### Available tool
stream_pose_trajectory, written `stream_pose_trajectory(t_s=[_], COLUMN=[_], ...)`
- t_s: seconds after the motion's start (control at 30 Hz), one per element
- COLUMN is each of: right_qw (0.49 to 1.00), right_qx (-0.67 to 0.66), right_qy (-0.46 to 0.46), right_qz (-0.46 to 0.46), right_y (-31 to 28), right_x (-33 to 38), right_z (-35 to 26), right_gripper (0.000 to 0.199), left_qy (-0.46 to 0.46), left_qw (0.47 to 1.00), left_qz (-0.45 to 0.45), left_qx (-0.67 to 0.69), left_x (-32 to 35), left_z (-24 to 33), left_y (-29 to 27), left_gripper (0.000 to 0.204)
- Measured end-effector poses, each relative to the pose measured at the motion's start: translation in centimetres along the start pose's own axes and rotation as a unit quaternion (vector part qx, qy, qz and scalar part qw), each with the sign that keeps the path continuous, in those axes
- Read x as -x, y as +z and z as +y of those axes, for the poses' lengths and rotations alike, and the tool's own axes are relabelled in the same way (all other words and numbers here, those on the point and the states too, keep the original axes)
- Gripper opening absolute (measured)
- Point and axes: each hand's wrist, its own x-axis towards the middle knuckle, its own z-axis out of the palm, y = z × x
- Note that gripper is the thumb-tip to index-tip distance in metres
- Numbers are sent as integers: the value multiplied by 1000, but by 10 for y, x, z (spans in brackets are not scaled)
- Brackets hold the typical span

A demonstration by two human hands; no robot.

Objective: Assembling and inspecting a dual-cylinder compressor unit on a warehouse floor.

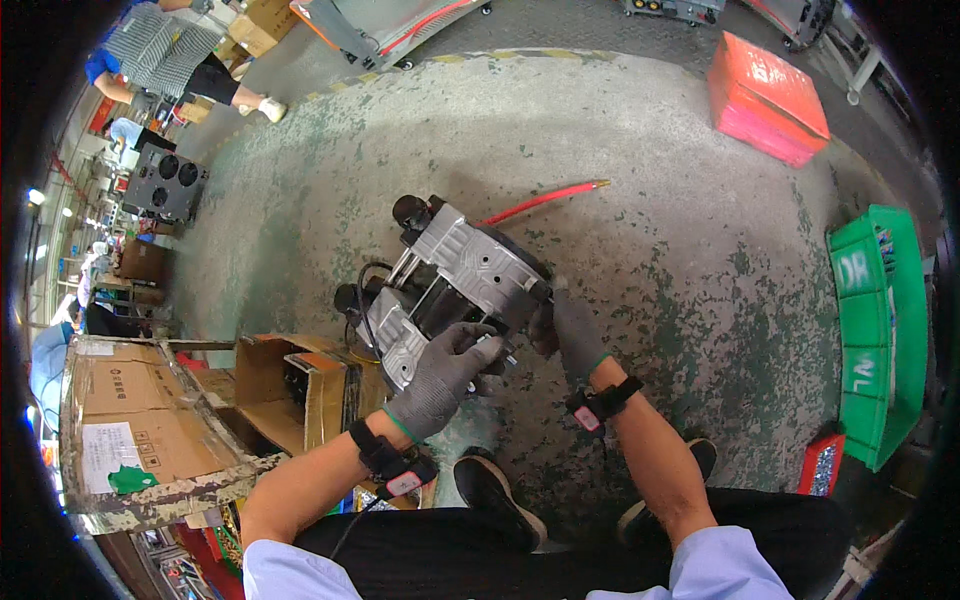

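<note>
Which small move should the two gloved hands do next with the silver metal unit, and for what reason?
Probably the left hand should steady the silver metal unit first. The right hand is close beside its right end, where a push might shift it, the left is already at its near side, and what supports it is not clear.

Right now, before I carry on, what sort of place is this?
Probably a factory or workshop: there's a metal machine unit in front of the person, a green bin on the right, and scuffed flooring.
</note>
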Motion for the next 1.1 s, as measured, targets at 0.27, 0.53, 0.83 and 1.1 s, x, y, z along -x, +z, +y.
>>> stream_pose_trajectory(t_s=[0.27,0.53,0.83,1.1], right_qw=[971,944,950,959], right_qx=[108,227,149,137], right_qy=[-154,-189,-216,-229], right_qz=[145,145,167,91], right_y=[-8,10,16,10], right_x=[-36,1,-14,-4], right_z=[35,-4,10,11], right_gripper=[53,51,39,42], left_qy=[18,14,13,-35], left_qw=[999,999,1000,999], left_qz=[15,27,15,28], left_qx=[-22,-15,-7,13], left_x=[-4,-8,-8,-11], left_z=[0,-8,-7,-10], left_y=[3,-3,-4,-3], left_gripper=[34,33,39,38])
